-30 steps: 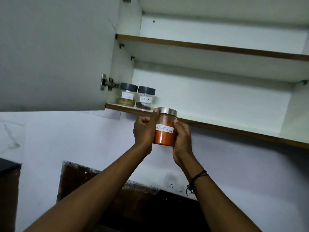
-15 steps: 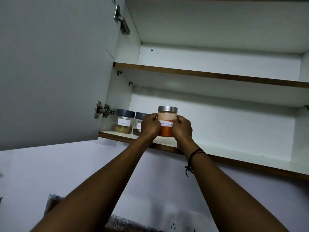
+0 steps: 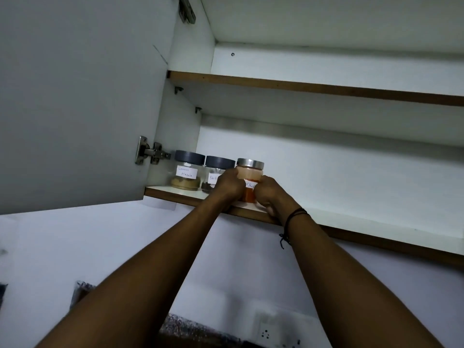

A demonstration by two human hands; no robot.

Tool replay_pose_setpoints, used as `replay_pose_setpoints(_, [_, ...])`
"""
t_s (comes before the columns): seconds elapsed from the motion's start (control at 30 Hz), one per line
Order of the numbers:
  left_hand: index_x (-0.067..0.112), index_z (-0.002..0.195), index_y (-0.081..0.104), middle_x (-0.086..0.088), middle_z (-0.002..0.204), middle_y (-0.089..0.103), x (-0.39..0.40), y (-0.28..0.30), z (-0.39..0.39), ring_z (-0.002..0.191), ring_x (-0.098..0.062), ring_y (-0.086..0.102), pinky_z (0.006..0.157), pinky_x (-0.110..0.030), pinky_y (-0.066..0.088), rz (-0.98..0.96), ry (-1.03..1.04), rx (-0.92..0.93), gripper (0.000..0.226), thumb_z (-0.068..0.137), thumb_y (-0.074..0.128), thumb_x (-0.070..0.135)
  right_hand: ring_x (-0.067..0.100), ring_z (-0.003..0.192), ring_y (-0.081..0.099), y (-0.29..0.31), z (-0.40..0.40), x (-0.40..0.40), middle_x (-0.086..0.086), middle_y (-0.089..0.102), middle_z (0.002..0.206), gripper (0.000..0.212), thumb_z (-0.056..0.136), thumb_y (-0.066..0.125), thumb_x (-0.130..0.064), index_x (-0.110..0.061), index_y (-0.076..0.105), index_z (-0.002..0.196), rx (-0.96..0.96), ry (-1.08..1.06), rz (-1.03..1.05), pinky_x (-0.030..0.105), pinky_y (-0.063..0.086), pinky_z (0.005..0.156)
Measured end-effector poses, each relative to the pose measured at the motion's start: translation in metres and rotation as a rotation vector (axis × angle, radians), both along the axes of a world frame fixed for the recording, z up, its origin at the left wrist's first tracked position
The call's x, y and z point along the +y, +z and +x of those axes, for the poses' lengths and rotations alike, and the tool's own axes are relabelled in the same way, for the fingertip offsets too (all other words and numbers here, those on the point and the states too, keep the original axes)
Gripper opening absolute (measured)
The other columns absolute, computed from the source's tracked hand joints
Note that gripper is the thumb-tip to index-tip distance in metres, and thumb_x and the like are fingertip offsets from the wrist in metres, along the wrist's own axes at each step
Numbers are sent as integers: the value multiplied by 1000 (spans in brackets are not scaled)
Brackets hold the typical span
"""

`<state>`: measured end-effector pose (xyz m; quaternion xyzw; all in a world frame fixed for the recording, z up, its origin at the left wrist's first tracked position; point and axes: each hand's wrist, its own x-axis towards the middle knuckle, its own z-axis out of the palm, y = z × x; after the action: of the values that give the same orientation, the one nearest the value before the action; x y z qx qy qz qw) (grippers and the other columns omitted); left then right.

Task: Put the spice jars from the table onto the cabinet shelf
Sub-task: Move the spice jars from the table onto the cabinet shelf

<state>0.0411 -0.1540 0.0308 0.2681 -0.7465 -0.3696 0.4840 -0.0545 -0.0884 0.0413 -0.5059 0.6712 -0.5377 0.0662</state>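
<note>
The clear spice jar of orange powder with a silver lid (image 3: 249, 180) stands mid-frame on the white cabinet shelf (image 3: 351, 222), third beside two dark-lidded jars (image 3: 189, 172) (image 3: 216, 172); left hand (image 3: 227, 184) and right hand (image 3: 272, 193) hold it.

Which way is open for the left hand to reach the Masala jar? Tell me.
Probably yes, from the front: the Masala jar stands near the shelf edge, door open. But the left hand first has to release the orange jar.

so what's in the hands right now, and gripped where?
The orange spice jar with a steel lid, gripped by its glass body from both sides: left hand on its left, right hand on its right. Lid untouched.
</note>
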Motion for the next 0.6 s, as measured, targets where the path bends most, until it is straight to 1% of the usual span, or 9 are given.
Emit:
replay_pose_setpoints(0.07, [5, 118, 63, -17, 118, 67, 8, -3, 4, 107, -31, 63, 95, -44, 53, -45, 57, 4, 32, 92, 45, 7, 29, 86, 62, 0, 4, 7, 17, 65, 102, 24, 88, 51, -1, -2, 64, 108, 72, -57, 6, 30, 46, 68])
replay_pose_setpoints(0.13, [5, 118, 63, -15, 119, 67, 23, -10, 11, 108, -29, 62, 95, -41, 51, -151, 108, 26, 30, 95, 46, 12, 29, 89, 60, -3, 10, 20, 14, 64, 100, 13, 87, 52, -6, -11, 63, 93, 190, -127, -28, 26, 42, 64])
replay_pose_setpoints(0.2, [5, 119, 65, -13, 120, 68, 42, -23, 22, 107, -25, 62, 94, -36, 50, -268, 102, 57, 30, 97, 47, 14, 25, 87, 58, -13, 20, 39, 5, 63, 95, 13, 87, 52, -10, -19, 57, 79, 287, -155, -106, 24, 40, 60])
replay_pose_setpoints(0.23, [6, 121, 65, -11, 121, 68, 53, -34, 27, 108, -22, 62, 94, -34, 50, -308, 71, 82, 31, 99, 47, 16, 22, 90, 61, -23, 25, 50, 3, 66, 100, 11, 88, 52, -13, -18, 61, 87, 278, -117, -148, 26, 45, 66])
replay_pose_setpoints(0.3, [14, 124, 66, -3, 121, 69, 74, -58, 40, 105, -12, 62, 90, -23, 49, -348, 7, 148, 30, 100, 48, 19, 10, 99, 62, -48, 36, 74, -8, 66, 114, 29, 91, 54, -18, -20, 65, 118, 227, -48, -210, 24, 50, 82])
replay_pose_setpoints(0.37, [22, 125, 66, 9, 117, 69, 96, -90, 48, 103, -1, 62, 85, -6, 44, -314, -64, 181, 30, 100, 48, 22, 0, 101, 59, -80, 46, 102, -12, 62, 117, 37, 94, 56, -18, -20, 59, 131, 243, -24, -230, 8, 43, 83])
replay_pose_setpoints(0.43, [27, 126, 66, 16, 116, 68, 114, -126, 51, 105, 8, 61, 84, 1, 40, -236, -135, 164, 31, 102, 47, 25, 3, 113, 57, -117, 51, 120, -7, 60, 128, 40, 97, 54, -17, -19, 54, 136, 243, -12, -179, 2, 37, 84])
replay_pose_setpoints(0.5, [27, 124, 66, 16, 116, 68, 131, -169, 50, 106, 12, 60, 85, 1, 40, -124, -197, 141, 30, 103, 46, 23, 4, 120, 53, -160, 54, 136, -6, 55, 138, 46, 97, 53, -19, -21, 46, 143, 142, -21, -76, 11, 38, 92])
replay_pose_setpoints(0.6, [26, 120, 68, 14, 114, 70, 150, -235, 53, 105, 12, 61, 87, -4, 43, 12, -244, 111, 28, 101, 48, 17, 7, 122, 54, -228, 60, 156, -4, 55, 141, 45, 96, 52, -21, -23, 48, 141, 26, -45, 50, 24, 43, 103])
